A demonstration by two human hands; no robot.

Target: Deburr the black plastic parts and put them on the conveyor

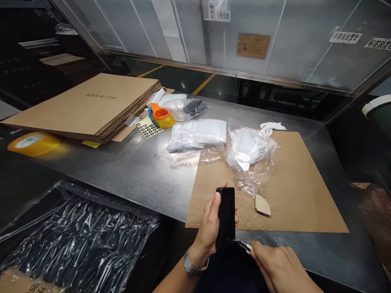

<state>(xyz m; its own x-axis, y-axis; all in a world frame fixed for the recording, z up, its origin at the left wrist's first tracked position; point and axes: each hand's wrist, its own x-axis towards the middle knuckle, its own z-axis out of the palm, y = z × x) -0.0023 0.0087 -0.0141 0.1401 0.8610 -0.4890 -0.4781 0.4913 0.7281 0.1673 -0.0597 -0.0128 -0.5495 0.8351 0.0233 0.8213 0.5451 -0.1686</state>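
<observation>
My left hand [208,228], with a metal watch on its wrist, grips a black rectangular case [226,211] and holds it upright at the bench's front edge. Its thumb lies along the near left side, and other fingertips show on the right side. From the right, my right hand [276,264] pinches a slim craft knife [244,245]. The knife's thin metal tip meets the lower right part of the case; whether it cuts or only touches, I cannot tell. A small tan wedge-shaped piece [262,205] lies on the cardboard sheet [299,195] just beyond my hands.
Plastic bags of white sheets [252,146] and a white glove [271,127] lie behind the cardboard. An orange tape dispenser [160,115], round stickers [149,127] and stacked cardboard [91,101] are further left. A tape roll [33,143] sits at the bench edge, above a plastic-lined bin [79,240].
</observation>
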